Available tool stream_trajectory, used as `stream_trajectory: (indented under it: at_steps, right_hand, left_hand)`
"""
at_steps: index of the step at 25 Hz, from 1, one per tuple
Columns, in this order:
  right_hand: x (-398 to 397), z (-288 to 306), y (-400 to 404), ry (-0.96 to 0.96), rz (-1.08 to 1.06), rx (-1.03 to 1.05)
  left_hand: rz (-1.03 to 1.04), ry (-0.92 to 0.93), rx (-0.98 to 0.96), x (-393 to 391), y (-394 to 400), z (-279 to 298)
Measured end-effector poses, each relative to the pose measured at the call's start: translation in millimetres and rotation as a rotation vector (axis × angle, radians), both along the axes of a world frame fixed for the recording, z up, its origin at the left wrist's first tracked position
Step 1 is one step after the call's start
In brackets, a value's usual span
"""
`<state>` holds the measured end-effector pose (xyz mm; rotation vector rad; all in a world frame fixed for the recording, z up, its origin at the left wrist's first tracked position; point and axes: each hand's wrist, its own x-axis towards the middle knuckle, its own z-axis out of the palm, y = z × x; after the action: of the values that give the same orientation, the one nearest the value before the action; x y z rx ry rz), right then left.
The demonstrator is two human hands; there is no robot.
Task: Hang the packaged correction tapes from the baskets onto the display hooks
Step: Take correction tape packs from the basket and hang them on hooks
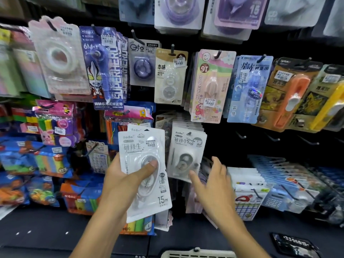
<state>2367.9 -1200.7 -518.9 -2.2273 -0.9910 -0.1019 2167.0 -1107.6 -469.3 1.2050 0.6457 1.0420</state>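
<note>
Basket [197, 255] at six o'clock; our left hand [122, 181] grips white packs [144, 170] unhung, right hand [212, 185] spread beside hung packs [186, 151].

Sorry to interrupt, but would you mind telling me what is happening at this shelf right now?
A person is stocking a display wall. The left hand grips a small stack of white packaged correction tapes, thumb pressed on the front pack. The right hand is open, fingers spread, just below matching grey packs already hanging on a hook. Bare hooks stand free to the right. A basket rim shows at the bottom edge.
</note>
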Motion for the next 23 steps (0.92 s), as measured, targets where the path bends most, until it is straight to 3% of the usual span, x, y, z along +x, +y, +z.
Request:
stream_trajectory:
  at_steps: [2,3,5,9,11,14,15,17,20,23]
  right_hand:
    - [0,-13,1,-0.6,0.154,0.034]
    - [3,-13,7,-0.738,0.247,-0.013]
    - [6,-8,18,-0.753,0.294,-0.131]
    - [11,6,32,-0.566,0.373,-0.256]
    - [11,12,25,-0.402,0.457,-0.128]
    - [-9,19,-7,0.19,0.489,0.277]
    - [-16,20,-17,0.422,0.524,0.341]
    - [-19,20,-33,0.677,0.534,0.381]
    - [2,26,-49,0.884,0.519,0.513]
    - [33,30,-61,0.901,0.431,0.681]
  left_hand:
    - [-0.01,0.007,0.025,3,-1,0]
    - [-0.018,0.01,0.038,5,-1,0]
    - [-0.04,0.019,0.058,9,-5,0]
    - [-0.054,0.027,0.08,15,-8,-3]
    - [-0.048,0.024,0.081,18,-9,-6]
    - [-0.055,0.053,0.092,30,-17,-11]
    - [-0.064,0.075,0.092,36,-20,-13]
    - [-0.113,0.099,0.047,51,-30,-14]
    - [-0.264,0.063,-0.098,69,-38,-12]
    - [-0.252,0.059,-0.122,87,-39,-13]
